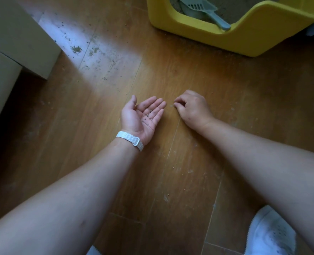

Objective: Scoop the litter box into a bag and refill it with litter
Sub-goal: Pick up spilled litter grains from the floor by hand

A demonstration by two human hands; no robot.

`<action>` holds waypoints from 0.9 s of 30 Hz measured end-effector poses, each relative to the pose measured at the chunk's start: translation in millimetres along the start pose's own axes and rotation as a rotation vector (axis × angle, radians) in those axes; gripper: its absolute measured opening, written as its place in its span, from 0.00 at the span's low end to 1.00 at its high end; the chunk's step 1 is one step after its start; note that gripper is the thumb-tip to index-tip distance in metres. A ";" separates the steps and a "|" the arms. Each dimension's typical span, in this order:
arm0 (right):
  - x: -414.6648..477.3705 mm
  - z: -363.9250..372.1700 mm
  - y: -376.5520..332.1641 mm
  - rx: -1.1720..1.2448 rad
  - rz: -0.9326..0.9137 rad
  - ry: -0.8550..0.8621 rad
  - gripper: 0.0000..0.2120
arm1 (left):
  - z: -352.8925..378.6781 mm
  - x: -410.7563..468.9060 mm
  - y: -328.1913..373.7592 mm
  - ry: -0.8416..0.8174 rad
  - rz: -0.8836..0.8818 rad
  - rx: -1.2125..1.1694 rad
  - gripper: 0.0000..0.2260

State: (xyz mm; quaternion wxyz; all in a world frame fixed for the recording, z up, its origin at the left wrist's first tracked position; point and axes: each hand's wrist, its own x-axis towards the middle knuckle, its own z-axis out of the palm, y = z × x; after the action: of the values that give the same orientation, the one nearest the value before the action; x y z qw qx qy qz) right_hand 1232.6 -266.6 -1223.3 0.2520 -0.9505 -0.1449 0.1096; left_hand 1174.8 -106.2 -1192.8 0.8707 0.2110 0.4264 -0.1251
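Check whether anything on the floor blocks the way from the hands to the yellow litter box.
Nothing visible does. Between the left hand, the right hand and the litter box there is only wooden floor. The scoop lies inside the box.

home | wood-plank floor (180, 74) | yellow litter box (244, 39) | scattered litter grains (95, 57)

No readable text or labels.
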 end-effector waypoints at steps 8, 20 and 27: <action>0.7 5.1 -6.0 -0.122 0.017 -0.073 0.07 | 1.9 5.2 -2.3 0.008 0.005 0.010 0.27; -34.0 -8.6 -42.9 0.262 -0.053 0.018 0.03 | 3.5 3.2 -16.0 0.000 0.000 -0.010 0.27; -44.1 -5.1 -48.9 0.316 -0.145 0.020 0.06 | 6.8 -0.7 -15.5 -0.024 -0.012 0.000 0.28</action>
State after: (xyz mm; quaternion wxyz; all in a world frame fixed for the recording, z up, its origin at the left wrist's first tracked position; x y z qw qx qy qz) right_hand 1182.1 -242.8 -1188.0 0.4069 -0.8872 -0.1916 0.1033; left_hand 1172.9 -123.1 -1192.6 0.8749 0.2072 0.4172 -0.1327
